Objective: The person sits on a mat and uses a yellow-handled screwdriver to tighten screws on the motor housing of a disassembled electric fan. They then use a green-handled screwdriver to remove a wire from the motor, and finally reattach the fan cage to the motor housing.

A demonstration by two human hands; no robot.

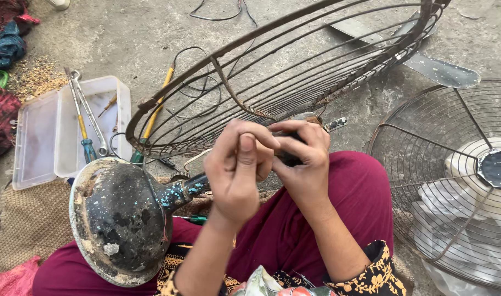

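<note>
Over the lap, both hands (272, 159) pinch a rusty, paint-flecked fan stand's (124, 219) neck.

Even daylight, bright but soft, falls from above across the concrete floor (338, 33). Shadows are faint and diffuse, gathering beneath the wire fan guard (283, 71) and under the rusted round fan base (121, 219). Mild glare whitens the clear plastic toolbox (58, 131) and the pale hub of the second fan (480, 181). Focus is sharp at centre; the left hand (236, 164) and right hand (302, 159) show slight motion softness. Straight wires bow near the frame edges.
</note>
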